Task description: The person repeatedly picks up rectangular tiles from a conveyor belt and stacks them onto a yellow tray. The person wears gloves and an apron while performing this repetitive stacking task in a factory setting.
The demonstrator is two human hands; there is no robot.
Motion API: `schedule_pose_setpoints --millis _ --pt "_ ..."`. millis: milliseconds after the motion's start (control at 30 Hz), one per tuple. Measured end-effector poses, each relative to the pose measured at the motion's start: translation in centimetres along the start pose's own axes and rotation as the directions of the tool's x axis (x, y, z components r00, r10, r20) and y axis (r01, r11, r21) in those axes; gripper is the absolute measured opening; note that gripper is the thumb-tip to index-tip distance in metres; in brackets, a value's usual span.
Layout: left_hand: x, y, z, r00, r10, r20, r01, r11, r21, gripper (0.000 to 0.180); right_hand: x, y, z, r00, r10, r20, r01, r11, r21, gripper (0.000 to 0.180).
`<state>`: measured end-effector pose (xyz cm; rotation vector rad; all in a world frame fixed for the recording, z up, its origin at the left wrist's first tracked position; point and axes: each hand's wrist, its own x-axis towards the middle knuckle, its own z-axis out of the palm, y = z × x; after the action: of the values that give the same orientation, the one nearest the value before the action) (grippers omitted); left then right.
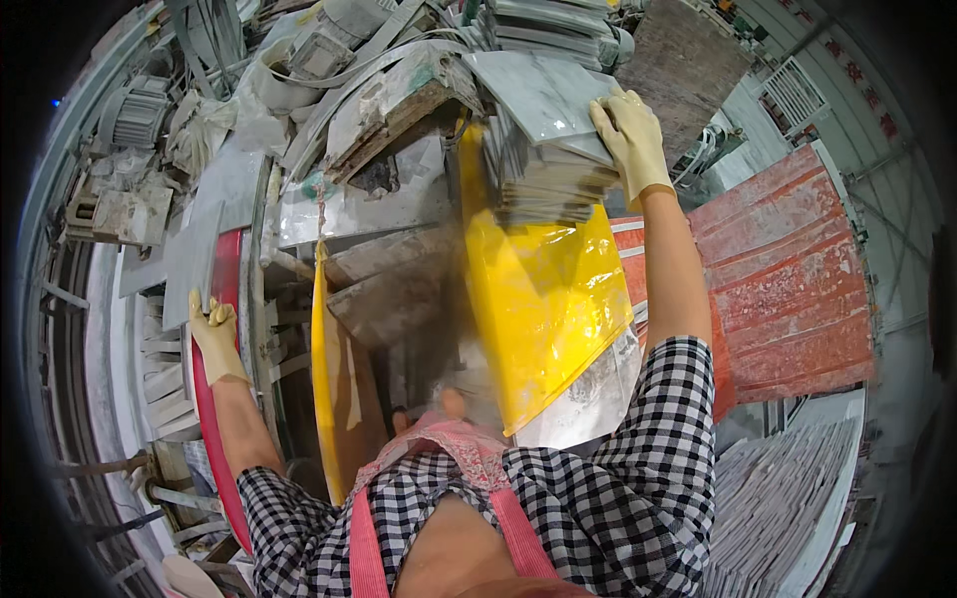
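Note:
Both my hands wear pale cream gloves. My left hand [215,337], out at the left, is closed on the lower end of a thin grey stone tile [191,264], its fingers curled at the edge. Up at the right, my right hand [630,140] grips the right edge of a pale grey, glossy tile [533,92]. That tile lies on top of a stack of tiles [553,184], which stands above a yellow sheet [543,299]. The thumb and palm side of the right hand are partly hidden.
Ahead is a dusty machine housing [399,110]; a motor [138,112] sits far left. A red curved edge [211,439] runs beside my left arm. To the right are a dusty red sheet [788,279] and many stacked thin slabs [783,498]. More tiles [548,25] are piled behind.

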<state>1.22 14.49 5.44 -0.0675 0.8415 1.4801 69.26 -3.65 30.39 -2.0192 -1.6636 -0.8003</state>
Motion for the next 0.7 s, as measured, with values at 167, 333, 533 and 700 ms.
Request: schedule_pose_setpoints --millis 167,333,533,700 --pt "-10.9 -1.7 7.6 0.969 0.023 0.244 -0.075 0.976 0.206 0.039 -1.3 1.1 0.3 0.956 0.210 0.206 -0.274 0.890 0.365 0.039" --pt "-17.9 -8.4 15.9 0.825 -0.318 0.468 0.162 0.925 0.344 0.050 -1.3 1.9 1.8 0.998 0.057 -0.003 -0.054 0.957 0.284 0.036" --pt "-22.7 -20.7 23.5 0.683 -0.467 0.561 0.239 0.869 0.433 0.026 -2.2 3.1 0.9 0.987 -0.120 -0.103 0.146 0.938 0.313 0.034" --pt "-28.1 -27.2 26.4 0.684 -0.455 0.570 0.252 0.881 0.400 0.022 -3.3 1.6 -3.8 0.992 0.125 0.015 -0.113 0.826 0.553 0.033"
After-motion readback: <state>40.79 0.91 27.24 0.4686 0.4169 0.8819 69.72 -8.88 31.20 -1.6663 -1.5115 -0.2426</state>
